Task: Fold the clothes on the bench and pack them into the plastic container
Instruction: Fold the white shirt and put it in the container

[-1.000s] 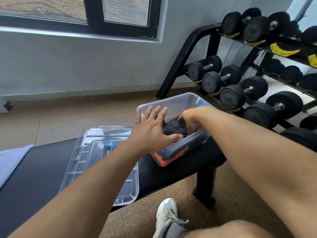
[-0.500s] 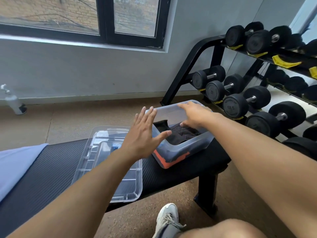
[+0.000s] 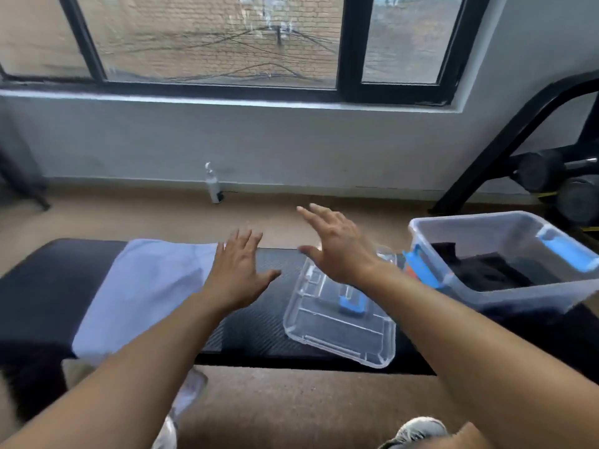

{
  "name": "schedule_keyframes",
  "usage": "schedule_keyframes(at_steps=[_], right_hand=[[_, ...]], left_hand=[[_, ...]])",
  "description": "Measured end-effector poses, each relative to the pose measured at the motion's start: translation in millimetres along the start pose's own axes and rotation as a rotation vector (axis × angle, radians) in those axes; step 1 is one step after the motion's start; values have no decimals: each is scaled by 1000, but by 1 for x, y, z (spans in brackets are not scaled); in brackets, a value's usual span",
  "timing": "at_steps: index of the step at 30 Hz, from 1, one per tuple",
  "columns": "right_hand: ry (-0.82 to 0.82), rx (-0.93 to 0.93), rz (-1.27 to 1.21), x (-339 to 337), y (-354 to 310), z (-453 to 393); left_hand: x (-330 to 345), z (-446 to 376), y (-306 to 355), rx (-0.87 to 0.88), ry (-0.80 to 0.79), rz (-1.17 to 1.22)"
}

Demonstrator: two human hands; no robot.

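A pale lavender garment [image 3: 146,293] lies spread on the left part of the black bench [image 3: 256,328]. The clear plastic container [image 3: 486,234] with blue latches stands on the bench at the right, with dark folded clothes [image 3: 486,270] inside. Its clear lid [image 3: 340,325] lies flat on the bench between garment and container. My left hand [image 3: 236,273] hovers with fingers spread at the garment's right edge and holds nothing. My right hand [image 3: 337,244] is in the air above the lid's far end, fingers straight, empty.
A dumbbell rack [image 3: 551,176] stands at the right behind the container. A white bottle [image 3: 214,186] sits on the floor by the wall under the window. My shoes [image 3: 418,432] are on the brown floor in front of the bench. Something dark lies at the bench's left end.
Both hands left the container and swung left over the bench. My view turned left, so the lavender garment now shows in full and the rack has slid to the right edge.
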State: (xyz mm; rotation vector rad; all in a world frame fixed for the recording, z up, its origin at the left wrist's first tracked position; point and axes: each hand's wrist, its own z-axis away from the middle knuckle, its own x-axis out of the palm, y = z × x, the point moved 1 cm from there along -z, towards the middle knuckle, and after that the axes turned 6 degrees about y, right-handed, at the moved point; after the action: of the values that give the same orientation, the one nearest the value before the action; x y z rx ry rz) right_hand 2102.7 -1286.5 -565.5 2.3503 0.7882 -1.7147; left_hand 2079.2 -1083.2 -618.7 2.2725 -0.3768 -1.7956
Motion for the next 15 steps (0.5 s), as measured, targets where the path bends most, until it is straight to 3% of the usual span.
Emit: schedule_keyframes(at_steps=[4, 9, 15], right_hand=[[-176, -134, -7, 68, -43, 1], [-248, -235, -29, 97, -77, -23], [-280, -173, -101, 106, -83, -38]], left_hand=[[5, 24, -80, -157, -137, -144], [-14, 36, -135, -286, -164, 20], [-22, 20, -144, -230, -149, 91]])
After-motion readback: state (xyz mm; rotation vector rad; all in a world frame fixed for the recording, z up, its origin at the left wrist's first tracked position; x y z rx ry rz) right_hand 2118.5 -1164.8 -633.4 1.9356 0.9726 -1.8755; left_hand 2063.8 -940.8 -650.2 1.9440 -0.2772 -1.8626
